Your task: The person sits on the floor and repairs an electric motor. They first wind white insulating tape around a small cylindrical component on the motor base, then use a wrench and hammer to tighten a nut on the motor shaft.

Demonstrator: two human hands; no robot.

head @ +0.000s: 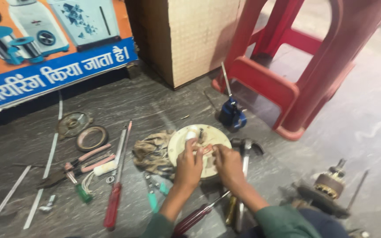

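A round cream plate on the floor was gripped by the left hand and right hand, fingers curled closed on it, beside a rag and a hammer.

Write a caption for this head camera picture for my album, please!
Both hands, left hand and right hand, on a cream round cover among floor tools.

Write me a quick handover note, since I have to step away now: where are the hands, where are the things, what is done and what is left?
Left hand: fingers on the cream round cover, by a small white piece.
Right hand: pressed on the cover's right side.
Cover lies on the floor, on a rag.
Nearby: hammer, red screwdriver, pliers, motor.
Done: motor sits apart from the cover.
Left: cannot tell; hands hide the middle.
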